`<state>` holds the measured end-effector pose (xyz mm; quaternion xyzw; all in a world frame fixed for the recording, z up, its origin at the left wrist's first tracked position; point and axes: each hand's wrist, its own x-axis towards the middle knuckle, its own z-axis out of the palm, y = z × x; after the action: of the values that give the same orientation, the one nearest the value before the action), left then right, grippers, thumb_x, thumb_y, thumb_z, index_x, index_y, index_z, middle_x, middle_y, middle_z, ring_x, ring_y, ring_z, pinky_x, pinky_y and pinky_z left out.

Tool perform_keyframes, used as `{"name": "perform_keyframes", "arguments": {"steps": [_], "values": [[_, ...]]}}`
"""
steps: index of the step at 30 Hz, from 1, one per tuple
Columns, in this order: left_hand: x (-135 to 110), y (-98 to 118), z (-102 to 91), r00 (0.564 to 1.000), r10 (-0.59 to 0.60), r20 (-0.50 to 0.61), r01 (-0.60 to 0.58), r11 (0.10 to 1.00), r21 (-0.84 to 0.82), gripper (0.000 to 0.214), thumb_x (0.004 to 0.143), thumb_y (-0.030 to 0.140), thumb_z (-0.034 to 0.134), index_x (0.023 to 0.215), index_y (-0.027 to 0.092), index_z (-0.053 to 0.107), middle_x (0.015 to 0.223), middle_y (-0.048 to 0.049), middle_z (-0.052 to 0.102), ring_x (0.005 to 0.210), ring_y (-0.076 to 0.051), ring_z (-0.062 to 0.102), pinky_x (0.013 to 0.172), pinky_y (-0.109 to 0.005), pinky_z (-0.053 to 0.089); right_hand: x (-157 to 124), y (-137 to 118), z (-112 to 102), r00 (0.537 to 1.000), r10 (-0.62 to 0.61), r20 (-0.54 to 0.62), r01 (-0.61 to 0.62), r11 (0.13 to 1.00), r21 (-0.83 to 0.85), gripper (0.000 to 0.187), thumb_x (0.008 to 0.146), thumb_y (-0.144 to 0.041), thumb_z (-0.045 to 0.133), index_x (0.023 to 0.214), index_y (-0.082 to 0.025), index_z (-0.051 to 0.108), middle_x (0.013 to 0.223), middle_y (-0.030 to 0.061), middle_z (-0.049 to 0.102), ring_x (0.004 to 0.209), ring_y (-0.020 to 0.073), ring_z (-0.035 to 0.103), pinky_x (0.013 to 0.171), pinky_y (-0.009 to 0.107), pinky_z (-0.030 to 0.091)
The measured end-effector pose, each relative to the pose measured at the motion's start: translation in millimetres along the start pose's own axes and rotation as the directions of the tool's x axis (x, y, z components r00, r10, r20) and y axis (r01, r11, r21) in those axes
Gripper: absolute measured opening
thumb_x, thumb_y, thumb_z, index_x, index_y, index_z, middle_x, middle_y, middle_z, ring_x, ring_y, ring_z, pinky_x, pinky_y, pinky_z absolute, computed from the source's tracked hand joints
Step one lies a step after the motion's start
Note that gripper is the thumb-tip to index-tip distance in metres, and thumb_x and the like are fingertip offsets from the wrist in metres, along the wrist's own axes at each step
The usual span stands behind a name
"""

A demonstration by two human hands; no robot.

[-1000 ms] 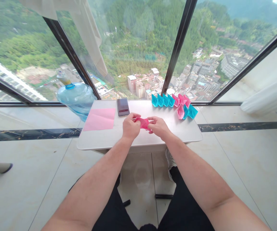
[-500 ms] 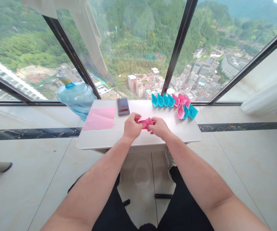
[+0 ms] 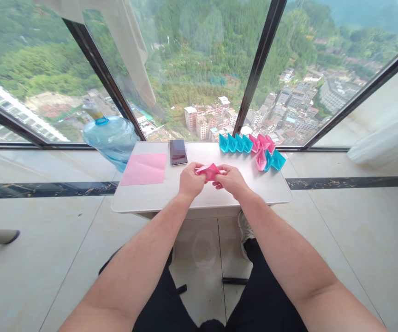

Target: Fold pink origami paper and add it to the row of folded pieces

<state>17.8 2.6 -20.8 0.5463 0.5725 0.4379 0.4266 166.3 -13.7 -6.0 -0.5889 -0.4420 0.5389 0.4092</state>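
Basically, nearest first: both forearms reach over the front edge of the worktop, where a bare strip leaves room to rest the wrists and steady the fold. Left hand and right hand each have the grip pinched on one end of the pink folded paper, out in front of the phone; can't tell if it touches the surface below. Step looks like shaping the folds, a peak standing up between the hands. To do it well: light, even pinch at both ends, thumbs working from inside, ease the layers apart bit by bit; a hard tug could tear a corner or skew the middle. Match both sides, then run a fingertip along each crease so it sets crisp. Flat pink sheet lies at the left, clear of the hands; elbow low there so it doesn't get creased. Farther right, front pink paper boat sits beside blue ones, good for checking symmetry. Smartphone near the back, just beyond the left hand, mind the knuckles. Blue paper boats line the far edge, well apart from the work; window behind.
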Motion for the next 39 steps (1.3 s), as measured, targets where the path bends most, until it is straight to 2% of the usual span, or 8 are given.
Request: {"name": "perform_keyframes", "arguments": {"steps": [4,9,15,26,30,33,36,39], "values": [[2,5,-0.6,0.996,-0.083,-0.014,0.079,0.974,-0.215,0.032,0.06,0.013,0.061,0.091,0.016,0.069,0.073,-0.0021,0.068,0.063,-0.018,0.065,0.06,-0.032,0.056,-2,-5,-1,0.999,0.046,-0.024,-0.046,0.999,-0.004,0.026,0.069,-0.012,0.066,0.093,-0.017,0.073,0.062,0.0022,0.068,0.055,0.0156,0.066,0.047,0.023,0.052],[0,11,-2.5,0.982,-0.184,0.031,0.18,0.896,-0.407,0.033,0.058,0.013,0.066,0.091,0.015,0.069,0.07,-0.003,0.069,0.066,-0.018,0.067,0.064,-0.034,0.058,-3,-6,-2,1.0,-0.013,0.015,0.011,0.993,0.118,0.044,0.07,-0.014,0.066,0.114,-0.019,0.07,0.059,-0.0007,0.068,0.05,0.0127,0.063,0.047,0.022,0.053],[1,12,-4.1,0.968,-0.245,0.046,0.236,0.841,-0.486,0.031,0.06,0.011,0.069,0.091,0.014,0.068,0.075,-0.0051,0.07,0.066,-0.018,0.068,0.07,-0.037,0.059,-3,-7,-1,1.0,-0.029,0.009,0.028,0.993,0.115,0.031,0.071,-0.018,0.069,0.103,-0.017,0.072,0.06,0.0003,0.068,0.051,0.0119,0.063,0.048,0.02,0.053],[4,15,-7.7,0.935,-0.344,0.08,0.32,0.729,-0.606,0.026,0.069,0.013,0.069,0.093,0.014,0.06,0.08,-0.0077,0.071,0.077,-0.019,0.071,0.078,-0.035,0.058,-6,-5,1,0.98,-0.183,0.077,0.174,0.979,0.109,0.038,0.073,-0.02,0.069,0.111,-0.021,0.071,0.084,0.0018,0.074,0.074,0.0155,0.072,0.062,0.025,0.059],[4,17,-14.5,0.951,-0.294,0.097,0.301,0.807,-0.507,0.033,0.066,0.016,0.07,0.098,0.016,0.061,0.087,-0.0082,0.073,0.08,-0.02,0.071,0.077,-0.036,0.058,0,0,0,0.976,-0.216,-0.011,0.216,0.969,0.119,0.037,0.072,-0.019,0.065,0.108,-0.019,0.072,0.079,0.0016,0.073,0.071,0.0162,0.072,0.064,0.029,0.061],[4,16,-20.9,0.991,-0.131,0.019,0.132,0.965,-0.229,0.037,0.064,0.017,0.069,0.102,0.019,0.068,0.087,-0.0061,0.074,0.079,-0.021,0.07,0.072,-0.034,0.058,6,6,-3,0.969,-0.225,-0.104,0.233,0.97,0.071,0.034,0.071,-0.017,0.059,0.103,-0.018,0.073,0.072,0.0007,0.071,0.063,0.0151,0.069,0.058,0.027,0.059],[4,13,-23.2,1.0,-0.01,-0.002,0.01,1.0,0.006,0.039,0.066,0.016,0.065,0.104,0.02,0.072,0.068,-0.0019,0.07,0.066,-0.019,0.068,0.065,-0.031,0.056,7,10,-4,0.956,-0.274,-0.103,0.273,0.962,-0.025,0.035,0.069,-0.014,0.056,0.1,-0.019,0.074,0.069,-0.0006,0.071,0.059,0.0139,0.067,0.055,0.025,0.057],[5,11,-20.3,0.995,-0.066,0.075,0.071,0.995,-0.066,0.044,0.066,0.011,0.058,0.106,0.017,0.073,0.061,-0.0008,0.068,0.059,-0.019,0.068,0.06,-0.031,0.056,5,8,-4,0.96,-0.267,-0.086,0.267,0.964,-0.016,0.037,0.068,-0.013,0.054,0.099,-0.019,0.074,0.068,-0.001,0.071,0.059,0.0141,0.067,0.056,0.025,0.058]]}}
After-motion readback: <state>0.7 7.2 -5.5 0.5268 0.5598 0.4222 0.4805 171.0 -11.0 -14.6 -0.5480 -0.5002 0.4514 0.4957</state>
